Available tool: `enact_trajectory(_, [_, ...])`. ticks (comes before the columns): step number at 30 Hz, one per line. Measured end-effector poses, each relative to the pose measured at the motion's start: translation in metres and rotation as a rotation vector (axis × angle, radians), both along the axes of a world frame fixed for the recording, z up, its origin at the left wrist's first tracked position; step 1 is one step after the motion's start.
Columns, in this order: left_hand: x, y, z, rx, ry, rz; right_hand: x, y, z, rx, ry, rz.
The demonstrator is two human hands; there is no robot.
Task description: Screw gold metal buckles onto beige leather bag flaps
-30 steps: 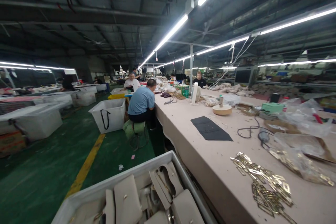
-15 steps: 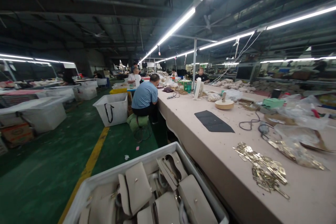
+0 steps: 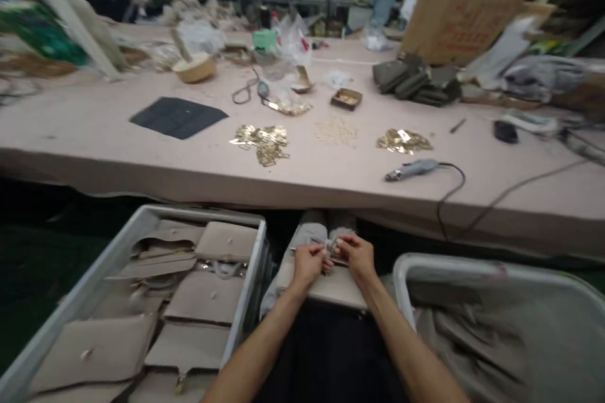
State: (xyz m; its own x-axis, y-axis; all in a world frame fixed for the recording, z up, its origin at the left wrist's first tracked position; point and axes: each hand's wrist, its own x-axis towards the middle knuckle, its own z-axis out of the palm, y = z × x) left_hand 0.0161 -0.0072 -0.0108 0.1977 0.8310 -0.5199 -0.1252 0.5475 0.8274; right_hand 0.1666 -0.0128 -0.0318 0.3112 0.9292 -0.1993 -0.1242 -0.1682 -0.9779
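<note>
A beige handbag [image 3: 338, 286] lies across my lap, partly covered by my hands and forearms. Above its upper edge, my left hand [image 3: 309, 264] is closed in a pinch. My right hand [image 3: 358, 256] pinches from the other side, its fingertips close to those of the left. Between them is a small shiny metal fitting [image 3: 332, 244], blurred and half hidden by the fingers; whether it is joined to the handbag I cannot tell.
A white bin [image 3: 243, 308] of beige handbags stands at left, another bin [image 3: 401, 264] with taupe pieces at right. On the table [image 3: 321, 186] lie gold metal parts [image 3: 265, 141], a corded electric screwdriver [image 3: 413, 169], a dark sheet [image 3: 177, 116] and a cardboard box [image 3: 467, 19].
The view has swung right and down from the aisle to the table front and my lap. Both hands, out of sight before, now show with the handbag.
</note>
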Motion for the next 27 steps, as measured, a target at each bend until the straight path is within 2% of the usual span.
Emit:
enact_trajectory(2, [0.013,-0.006,-0.015,-0.012,-0.005,-0.01,0.018,-0.012,-0.008,-0.049,0.056,-0.068])
enact_trajectory(6, [0.006,0.002,-0.027,0.006,0.009,0.044,0.019,-0.004,-0.008,0.001,0.061,-0.048])
enact_trajectory(14, [0.007,0.006,-0.031,0.042,-0.066,0.047,0.012,0.0,0.004,0.032,-0.112,0.148])
enact_trajectory(21, [0.006,0.007,-0.033,0.063,-0.088,0.02,0.007,0.004,0.006,0.091,-0.295,0.131])
enact_trajectory(27, [0.005,0.006,-0.034,0.057,-0.091,0.004,0.007,0.003,0.009,0.064,-0.19,0.136])
